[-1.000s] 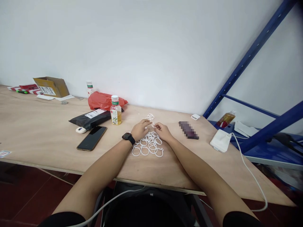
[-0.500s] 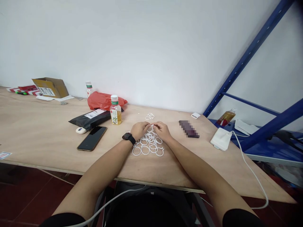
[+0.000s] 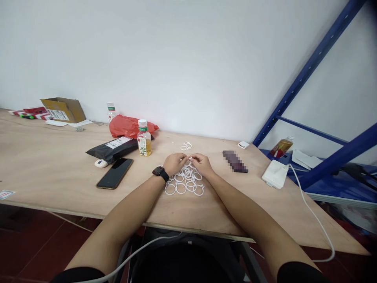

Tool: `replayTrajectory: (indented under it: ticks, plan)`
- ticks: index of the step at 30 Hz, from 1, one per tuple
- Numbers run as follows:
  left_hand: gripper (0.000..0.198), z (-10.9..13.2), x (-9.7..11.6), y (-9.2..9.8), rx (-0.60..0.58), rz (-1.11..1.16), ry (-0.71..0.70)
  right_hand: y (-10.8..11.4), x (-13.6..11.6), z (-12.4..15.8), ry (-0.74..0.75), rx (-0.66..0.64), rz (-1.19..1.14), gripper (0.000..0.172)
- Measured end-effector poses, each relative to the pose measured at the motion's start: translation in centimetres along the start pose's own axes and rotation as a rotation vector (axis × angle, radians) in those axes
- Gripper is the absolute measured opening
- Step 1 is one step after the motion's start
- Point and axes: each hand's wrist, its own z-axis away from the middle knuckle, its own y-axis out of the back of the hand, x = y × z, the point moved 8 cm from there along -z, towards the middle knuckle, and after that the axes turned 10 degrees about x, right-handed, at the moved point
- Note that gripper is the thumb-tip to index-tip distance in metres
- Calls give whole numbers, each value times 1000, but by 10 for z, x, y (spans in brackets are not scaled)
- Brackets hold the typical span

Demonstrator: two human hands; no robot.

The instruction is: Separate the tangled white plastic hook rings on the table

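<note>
A pile of white plastic rings (image 3: 185, 181) lies on the wooden table (image 3: 53, 165) in front of me. My left hand (image 3: 174, 162), with a black watch on its wrist, and my right hand (image 3: 202, 163) meet above the pile's far edge. Both pinch one small white ring (image 3: 190, 158) between their fingertips. A few more white rings (image 3: 186, 146) lie apart, farther back near the wall.
Left of the pile are a black phone (image 3: 114, 173), a yellow drink bottle (image 3: 144, 138), a black mailer bag (image 3: 113, 147) and a red bag (image 3: 129, 125). A dark flat object (image 3: 235, 161) and a white charger (image 3: 275, 174) with cable lie right. Blue shelving (image 3: 324, 129) stands at right.
My hands drew back from the far rings toward the pile and closed together on one ring. The view shifted slightly.
</note>
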Motion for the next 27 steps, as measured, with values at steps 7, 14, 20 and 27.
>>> replayTrajectory:
  ticks: [7, 14, 20, 27]
  plan:
    - [29, 0, 2, 1, 5, -13, -7, -1, -2, 0, -3, -5, -3, 20]
    - [28, 2, 7, 0, -10, 8, -28, 3, -6, -1, 17, 37, 54, 22]
    - [28, 2, 11, -2, -27, 49, -49, 1, 3, -7, -5, 59, 5, 21]
    - [24, 0, -1, 2, 41, 21, 31, -20, 52, -37, -241, -55, -105, 48]
